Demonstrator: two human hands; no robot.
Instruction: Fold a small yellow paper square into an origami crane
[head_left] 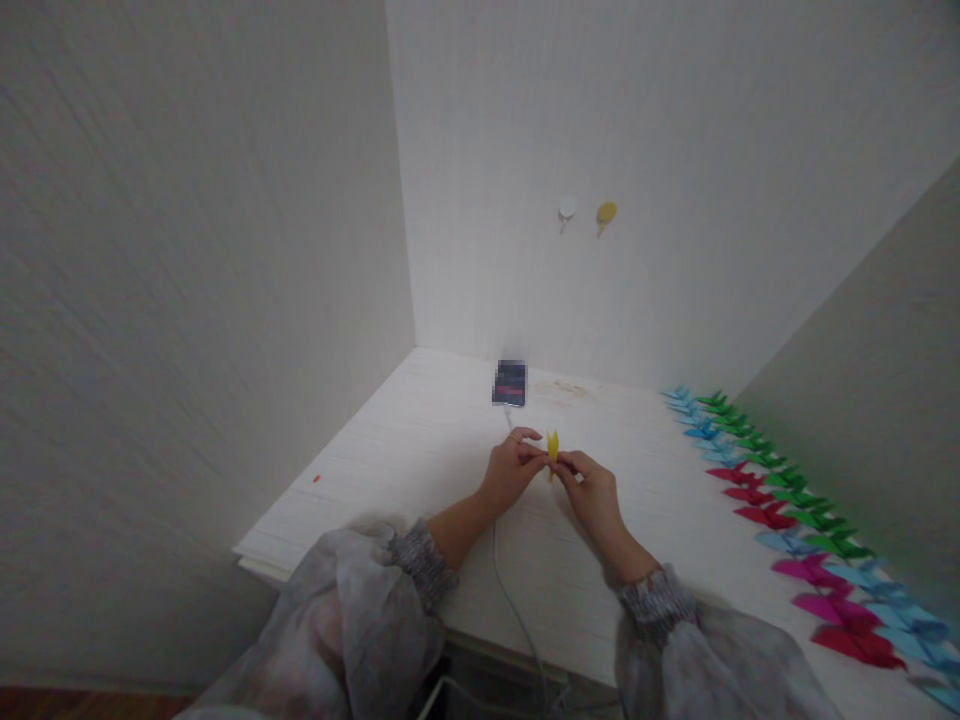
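Note:
A small yellow folded paper piece (553,444) stands upright between my two hands, above the middle of the white table. My left hand (516,468) pinches it from the left with thumb and fingertips, one finger raised a little. From the other side, my right hand (592,488) grips the same piece between thumb and forefinger. Its upper end shows two narrow points; the fingertips cover part of its lower half.
Rows of folded paper cranes (780,515) in blue, green, red and pink line the table's right side. A phone (511,384) with a white cable (504,580) lies at the back. An orange scrap (316,479) is at left. Two hooks (607,213) are on the wall.

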